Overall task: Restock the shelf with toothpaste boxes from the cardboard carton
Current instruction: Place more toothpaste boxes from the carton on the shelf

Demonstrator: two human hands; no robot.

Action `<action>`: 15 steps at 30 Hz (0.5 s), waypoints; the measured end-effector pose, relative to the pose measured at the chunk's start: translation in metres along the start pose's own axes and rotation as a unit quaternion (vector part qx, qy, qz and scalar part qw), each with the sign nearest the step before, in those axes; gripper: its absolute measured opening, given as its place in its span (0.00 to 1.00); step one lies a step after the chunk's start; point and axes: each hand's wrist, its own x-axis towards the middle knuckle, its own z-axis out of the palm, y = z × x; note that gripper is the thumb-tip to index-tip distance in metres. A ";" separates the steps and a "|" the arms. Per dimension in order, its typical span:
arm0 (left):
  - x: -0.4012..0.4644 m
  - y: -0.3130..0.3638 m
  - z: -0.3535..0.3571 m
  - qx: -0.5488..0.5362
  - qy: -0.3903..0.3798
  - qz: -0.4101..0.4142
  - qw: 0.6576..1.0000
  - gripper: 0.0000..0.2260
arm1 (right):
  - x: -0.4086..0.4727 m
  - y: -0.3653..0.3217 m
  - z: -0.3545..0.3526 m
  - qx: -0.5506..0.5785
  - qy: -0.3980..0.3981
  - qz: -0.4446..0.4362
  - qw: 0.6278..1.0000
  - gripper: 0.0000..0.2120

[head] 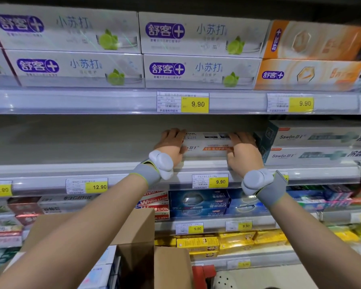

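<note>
Brown cardboard carton [138, 243] at bottom centre of the frame, flaps open, white and blue boxes [101, 268] inside at its left. Bare forearms reaching up from both lower corners, each wrist wrapped in a grey band carrying a white rounded device.

Beyond the carton, lower shelves packed with yellow boxes [198, 244], dark blue boxes [198, 202] and red-and-white boxes [154, 202], yellow price tags along the rails.

Mid-frame: middle shelf [71, 167], bare across its left half. Left hand [171, 146] gripping the left end of a white toothpaste box with an orange stripe [206, 148], fingers curled over its top, thumb on its front. Right hand [243, 152] holding the right end, fingers over the top edge. Box lying lengthwise just behind the shelf's front edge, at centre of the frame, its right end close beside a stack of white and teal boxes [313, 147] on the right.

Farthest, across the top of the frame: upper shelf rail [92, 101] under white boxes with purple logos and green limes [200, 53], two high, and orange boxes [308, 59] at upper right.
</note>
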 end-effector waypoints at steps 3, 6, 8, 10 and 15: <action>0.002 0.005 0.002 0.006 -0.001 0.000 1.000 0.23 | 0.000 0.004 -0.002 0.002 -0.005 0.009 1.000 0.27; 0.004 0.011 0.004 0.006 -0.007 0.005 1.000 0.23 | -0.002 0.006 -0.006 0.003 0.004 0.019 1.000 0.27; 0.006 0.015 0.006 0.007 -0.009 0.007 1.000 0.23 | -0.003 0.009 -0.008 -0.005 0.006 0.021 1.000 0.27; 0.006 0.017 0.006 0.008 -0.005 0.002 1.000 0.23 | -0.004 0.009 -0.009 -0.008 -0.004 0.018 1.000 0.28; 0.006 0.016 0.005 0.002 -0.013 0.007 1.000 0.23 | -0.006 0.008 -0.011 -0.008 -0.009 0.016 1.000 0.28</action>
